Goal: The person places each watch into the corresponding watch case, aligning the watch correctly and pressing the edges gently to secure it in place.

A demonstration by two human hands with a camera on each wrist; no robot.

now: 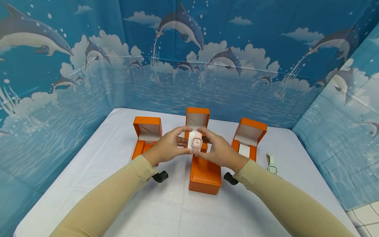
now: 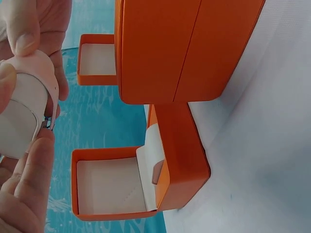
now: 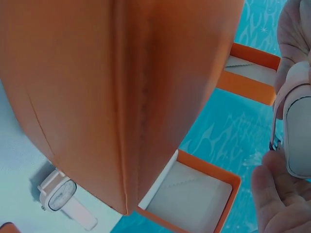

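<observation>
A pink watch (image 1: 196,142) with a squarish dial is wrapped around a white cushion (image 1: 190,140), held up in front of the middle box. My left hand (image 1: 168,144) grips the cushion's left side between thumb and fingers. From the other side my right hand (image 1: 220,149) pinches the watch and cushion at top and bottom. The left wrist view shows the pink strap (image 2: 36,65) curving over the cushion, with fingertips beside its metal clasp (image 2: 47,122). In the right wrist view, fingers press near the same strap (image 3: 286,90).
Open orange boxes stand at left (image 1: 136,153), middle (image 1: 197,109) and right (image 1: 253,153); a white cushion (image 1: 244,150) sits in the right one. Below my hands is a closed orange box (image 1: 205,176). A pale green watch (image 1: 271,166) lies on the white-covered table (image 1: 165,210).
</observation>
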